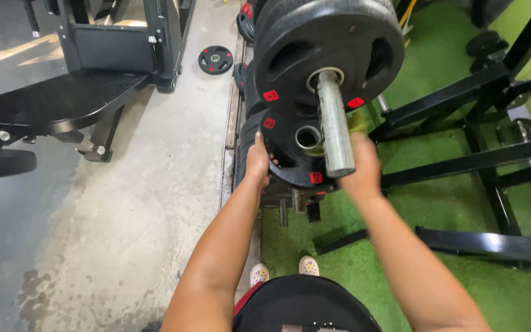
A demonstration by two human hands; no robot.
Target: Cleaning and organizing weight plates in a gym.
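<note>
Both hands — left hand [257,161], right hand [359,167] — clamp the black weight plate [290,142], upright, bore facing the camera, below the steel sleeve [334,126].

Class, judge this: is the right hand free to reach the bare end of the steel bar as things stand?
Probably yes: the right hand sits right beside the bar end, with nothing between them.

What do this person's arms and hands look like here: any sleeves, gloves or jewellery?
Both arms are bare up to the frame edge: no sleeves show. The left hand and right hand wear no gloves. No watch, wristband or ring is visible; the right hand is slightly blurred.
</note>
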